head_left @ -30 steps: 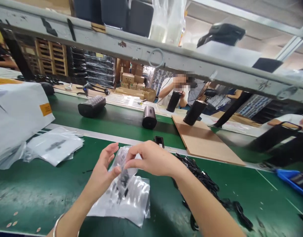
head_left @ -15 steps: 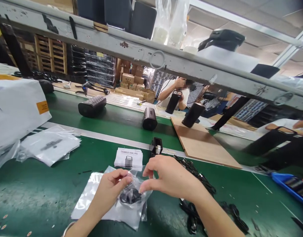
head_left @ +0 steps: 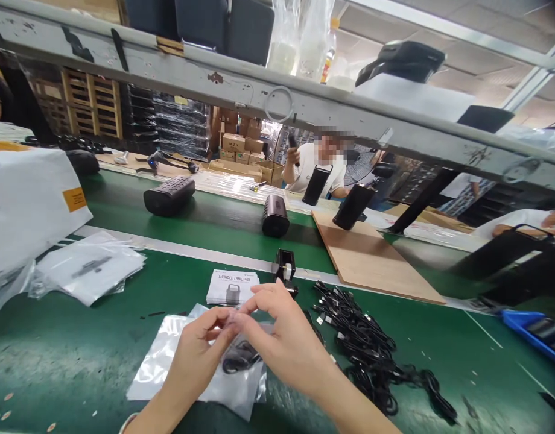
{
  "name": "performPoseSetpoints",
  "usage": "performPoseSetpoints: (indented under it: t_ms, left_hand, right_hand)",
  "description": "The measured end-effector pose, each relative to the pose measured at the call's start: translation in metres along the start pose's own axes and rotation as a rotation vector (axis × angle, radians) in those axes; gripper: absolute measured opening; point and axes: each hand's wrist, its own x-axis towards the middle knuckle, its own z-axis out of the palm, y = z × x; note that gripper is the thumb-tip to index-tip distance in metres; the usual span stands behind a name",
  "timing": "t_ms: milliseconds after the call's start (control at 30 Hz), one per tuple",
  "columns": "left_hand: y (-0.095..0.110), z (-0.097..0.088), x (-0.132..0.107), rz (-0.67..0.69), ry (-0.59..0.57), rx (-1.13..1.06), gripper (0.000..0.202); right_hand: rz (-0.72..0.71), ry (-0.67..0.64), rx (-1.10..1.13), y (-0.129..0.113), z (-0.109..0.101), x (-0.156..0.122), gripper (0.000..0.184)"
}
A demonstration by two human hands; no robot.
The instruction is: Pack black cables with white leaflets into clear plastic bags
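My left hand and my right hand meet low in the middle of the view, fingertips pinched together on the top edge of a clear plastic bag. A coiled black cable shows inside the bag. Under the hands lies a stack of more clear bags on the green table. A pile of loose black cables lies right of my right hand. A small stack of printed booklets sits just beyond the hands, beside a black tape dispenser.
White bagged sheets and a large white package lie at the left. Black speakers lie on the green conveyor behind. A brown board sits at the right, a blue tray at far right. Other people work across the belt.
My hands lowered the bag from mid-air to just above the bag stack, then my right fingers closed onto its top edge beside my left fingers. The view shifted, showing the booklets and dispenser.
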Motion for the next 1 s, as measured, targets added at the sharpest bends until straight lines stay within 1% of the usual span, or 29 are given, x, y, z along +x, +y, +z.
performPoseSetpoints:
  t_ms: [33, 100, 200, 267, 333, 367, 433, 467, 500, 533, 567, 600, 633, 667, 700, 733, 800, 867, 933, 1000]
  left_hand:
    - [0.002, -0.001, 0.0, 0.023, -0.009, 0.012, 0.018]
    - [0.005, -0.003, -0.002, 0.09, -0.036, 0.046, 0.019]
    - [0.007, -0.007, -0.002, 0.139, -0.038, 0.094, 0.022]
    - [0.006, -0.008, -0.002, 0.116, 0.026, 0.112, 0.023]
    - [0.004, -0.008, -0.001, 0.095, 0.1, 0.1, 0.02]
    - [0.003, -0.007, -0.001, 0.087, 0.125, 0.084, 0.018]
    - [0.002, -0.006, -0.001, 0.073, 0.152, 0.044, 0.015]
    - [0.002, -0.005, 0.0, 0.065, 0.15, 0.027, 0.015]
    - [0.002, -0.004, 0.0, 0.055, 0.15, 0.015, 0.015]
    - [0.003, -0.004, 0.001, 0.043, 0.153, 0.007, 0.015]
    - [0.003, -0.003, 0.001, 0.031, 0.155, 0.005, 0.016]
    - [0.003, -0.003, 0.002, 0.021, 0.156, 0.009, 0.017]
    - [0.002, -0.004, 0.002, 0.012, 0.154, 0.017, 0.018]
    - [0.002, -0.005, 0.003, 0.008, 0.152, 0.025, 0.02]
    - [0.001, -0.006, 0.004, 0.008, 0.149, 0.031, 0.021]
    - [0.001, -0.007, 0.005, 0.013, 0.137, 0.036, 0.021]
    - [0.0, -0.011, 0.008, 0.022, 0.095, 0.053, 0.019]
    - [-0.001, -0.015, 0.012, 0.01, 0.028, 0.092, 0.017]
    - [-0.001, -0.02, 0.015, -0.002, -0.042, 0.128, 0.011]
    - [-0.001, -0.026, 0.018, 0.01, -0.093, 0.115, 0.012]
  right_hand:
    - [-0.045, -0.019, -0.007, 0.0, -0.001, 0.0, 0.012]
    - [-0.156, -0.062, -0.091, 0.002, -0.007, 0.0, 0.01]
    - [-0.318, -0.101, -0.328, 0.01, -0.02, 0.002, 0.017]
    - [-0.367, -0.112, -0.467, 0.016, -0.029, 0.003, 0.015]
    - [-0.37, -0.13, -0.52, 0.021, -0.035, 0.003, 0.015]
    - [-0.361, -0.122, -0.504, 0.023, -0.037, 0.002, 0.015]
    - [-0.323, -0.06, -0.41, 0.027, -0.036, -0.002, 0.013]
    - [-0.28, -0.013, -0.338, 0.029, -0.034, -0.004, 0.009]
    - [-0.215, 0.034, -0.25, 0.032, -0.03, -0.006, 0.012]
    - [-0.135, 0.066, -0.147, 0.035, -0.026, -0.008, 0.027]
    - [-0.049, 0.07, -0.032, 0.039, -0.021, -0.009, 0.045]
    - [0.036, 0.052, 0.085, 0.043, -0.015, -0.009, 0.056]
    - [0.11, 0.019, 0.191, 0.048, -0.009, -0.009, 0.055]
    - [0.163, -0.01, 0.277, 0.053, -0.003, -0.009, 0.042]
    - [0.199, -0.029, 0.341, 0.057, 0.003, -0.007, 0.025]
    - [0.219, -0.031, 0.385, 0.061, 0.008, -0.006, 0.013]
    - [0.224, -0.006, 0.428, 0.066, 0.014, -0.003, 0.02]
    - [0.197, 0.02, 0.452, 0.07, 0.016, -0.002, 0.02]
    - [0.146, 0.04, 0.456, 0.074, 0.016, -0.001, 0.017]
    - [0.063, 0.063, 0.422, 0.078, 0.014, -0.002, 0.016]
